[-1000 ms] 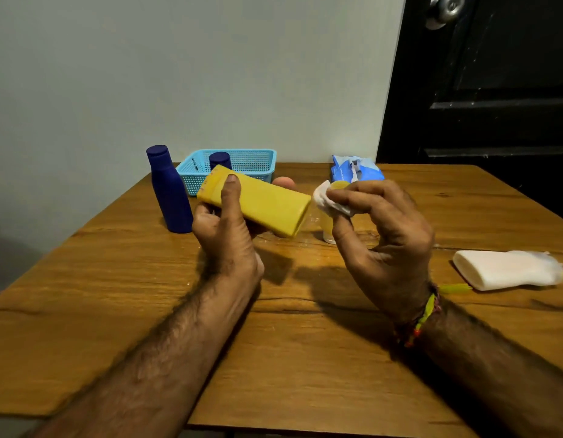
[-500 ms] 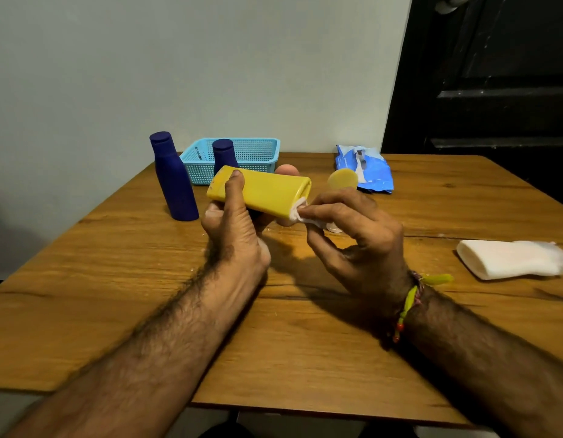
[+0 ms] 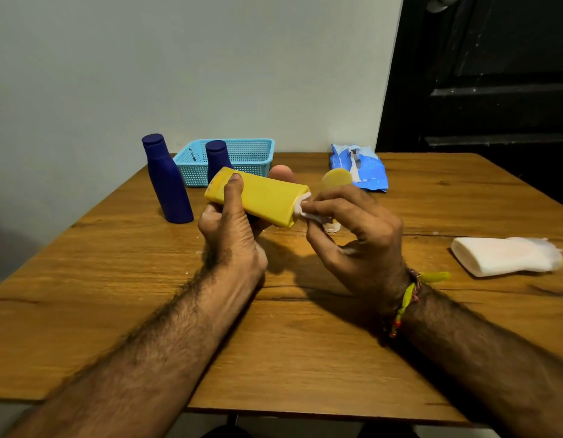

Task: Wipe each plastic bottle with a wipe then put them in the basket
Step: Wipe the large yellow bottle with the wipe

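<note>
- The left hand (image 3: 231,229) is gripping the yellow bottle (image 3: 261,197) above the table, thumb lying across its near face and fingers curled round behind, so the bottle is lying on its side, tilted down toward the right.
- The right hand (image 3: 356,235) is pinching a white wipe (image 3: 308,213) between thumb and forefinger and pressing it against the bottle's right end.
- Just behind the right hand, a second yellow bottle (image 3: 335,180) is standing, mostly hidden by the fingers.
- A tall blue bottle (image 3: 168,184) is standing upright left of the hands; another blue bottle (image 3: 217,159) is showing behind the held one, in front of the turquoise basket (image 3: 248,153).
- A white bottle (image 3: 504,256) is lying on its side at the right, well apart from the hands.
- A blue wipe packet (image 3: 362,167) is lying near the far edge.
- The wooden table (image 3: 289,358) is sitting against a pale wall (image 3: 195,67), with a dark door (image 3: 495,74) at the right.
</note>
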